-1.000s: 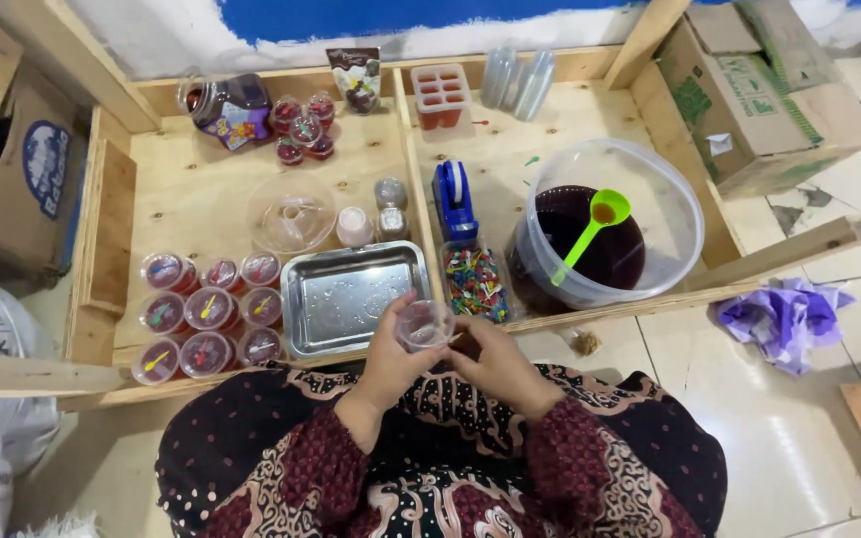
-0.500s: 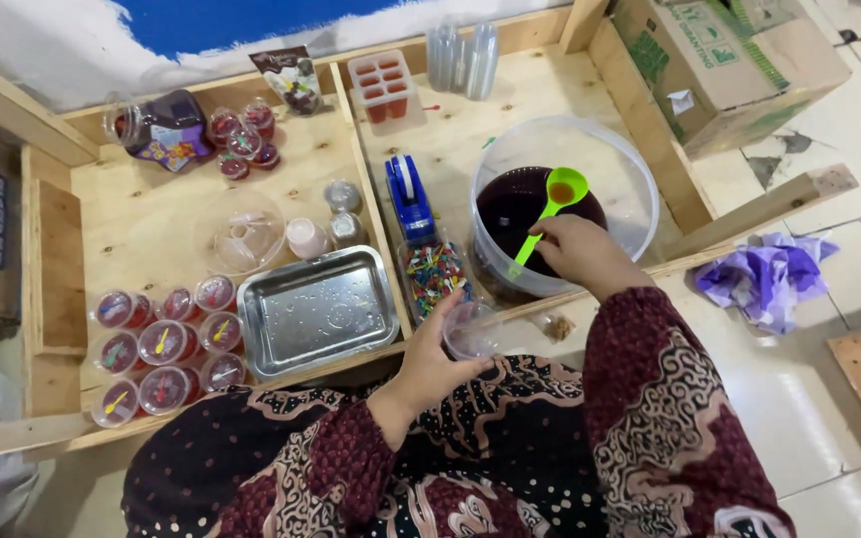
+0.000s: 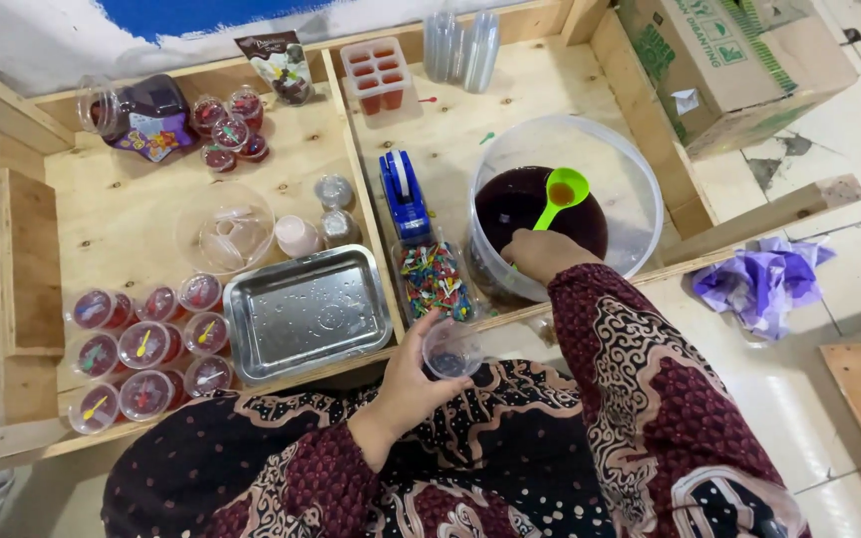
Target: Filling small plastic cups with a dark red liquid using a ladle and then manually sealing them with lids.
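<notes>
Small clear plastic cup (image 3: pixel 449 351): light, thin, crushable; left hand (image 3: pixel 413 371) fingers curl round its wall, over the lap. Green ladle (image 3: pixel 556 196): stiff, wet; right hand (image 3: pixel 541 251) closed on its handle inside the tub (image 3: pixel 640 169) of dark liquid

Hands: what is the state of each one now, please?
Left hand: closed around a small clear cup.
Right hand: closed on the green spoon handle, in the tub.

steel tray (image 3: pixel 306 314) beside lidded red jelly cups (image 3: pixel 142 344), blue tape dispenser (image 3: pixel 403 196), crumpled purple cloth (image 3: pixel 764 282)
</notes>
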